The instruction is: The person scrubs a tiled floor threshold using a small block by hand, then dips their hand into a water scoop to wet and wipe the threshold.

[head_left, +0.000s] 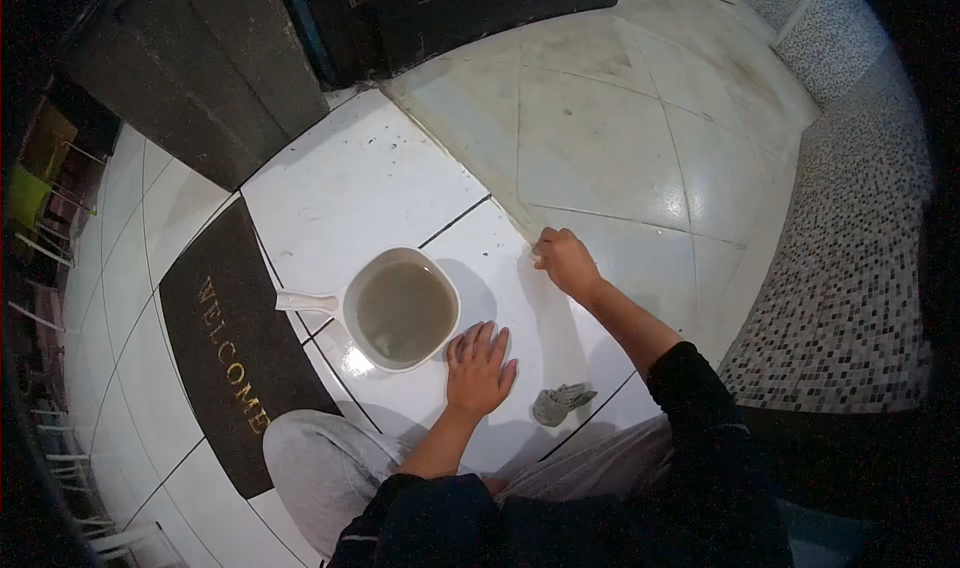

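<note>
My left hand (478, 370) rests flat on the white floor tile (520, 318) with its fingers spread. It lies just beside a white dipper (350, 313) that holds cloudy greyish water (405, 313). My right hand (567, 264) is closed, its fingertips low at the edge where the white tiles meet the duller tiled floor. A small pale bit shows at those fingertips, too small to name. Between my arms, near my knees, a crumpled grey cloth (562, 404) lies on the tile.
A dark mat (225, 358) lettered WELCOME lies left of the dipper. Dark door panels (200, 68) stand at the back. Smudged, lower-looking tiles (610, 138) stretch off to the right, beside a mosaic-tiled wall (840, 268). Dark specks dot the white tile by the doorway.
</note>
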A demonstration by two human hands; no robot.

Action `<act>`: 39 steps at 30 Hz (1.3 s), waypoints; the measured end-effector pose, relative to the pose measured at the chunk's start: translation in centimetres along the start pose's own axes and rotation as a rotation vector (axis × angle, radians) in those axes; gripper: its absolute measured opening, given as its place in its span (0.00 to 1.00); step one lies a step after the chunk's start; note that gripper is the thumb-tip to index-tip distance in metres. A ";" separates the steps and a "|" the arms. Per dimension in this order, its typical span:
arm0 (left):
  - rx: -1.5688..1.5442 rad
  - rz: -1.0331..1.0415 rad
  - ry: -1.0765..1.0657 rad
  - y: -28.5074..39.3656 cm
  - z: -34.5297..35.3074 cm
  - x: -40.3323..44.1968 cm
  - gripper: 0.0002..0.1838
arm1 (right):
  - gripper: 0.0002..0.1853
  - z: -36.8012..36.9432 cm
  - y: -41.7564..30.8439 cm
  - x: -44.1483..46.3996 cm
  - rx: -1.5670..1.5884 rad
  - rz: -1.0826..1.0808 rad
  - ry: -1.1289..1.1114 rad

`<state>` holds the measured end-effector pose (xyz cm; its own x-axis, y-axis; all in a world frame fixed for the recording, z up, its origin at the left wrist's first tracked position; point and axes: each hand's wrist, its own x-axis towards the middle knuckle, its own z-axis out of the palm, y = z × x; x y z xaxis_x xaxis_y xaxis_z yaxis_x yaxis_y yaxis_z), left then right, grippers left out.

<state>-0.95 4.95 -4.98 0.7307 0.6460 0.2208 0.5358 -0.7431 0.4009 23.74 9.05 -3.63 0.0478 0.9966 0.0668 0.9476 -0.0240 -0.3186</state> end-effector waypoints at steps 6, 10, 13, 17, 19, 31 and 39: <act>0.023 -0.032 -0.019 0.1 -0.1 0.0 0.25 | 0.08 -1.5 1.4 -5.0 -0.010 -0.056 -0.107; 0.060 -0.024 -0.037 0.4 -0.1 0.1 0.26 | 0.10 -0.8 0.9 -2.9 -0.036 -0.038 -0.101; 0.025 -0.003 0.001 -0.1 -0.2 0.0 0.26 | 0.09 -0.6 0.2 -1.0 -0.007 0.002 -0.013; -0.001 0.005 0.016 0.1 0.0 -0.1 0.25 | 0.08 -2.0 0.9 -4.7 -0.035 -0.018 -0.117; 0.003 -0.003 0.016 -0.1 0.0 -0.2 0.25 | 0.08 -2.1 1.6 -6.2 -0.031 -0.084 -0.149; 0.003 -0.023 0.011 -0.1 0.2 0.0 0.25 | 0.10 -2.1 2.0 -6.5 0.114 0.059 -0.109; 0.005 -0.009 0.002 0.3 -0.3 0.1 0.25 | 0.11 -0.4 1.8 -2.7 0.066 0.042 -0.030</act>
<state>-0.84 4.86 -4.53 0.7247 0.6533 0.2189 0.5448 -0.7378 0.3985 25.48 6.29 -3.98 0.0762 0.9968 0.0243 0.9220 -0.0612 -0.3824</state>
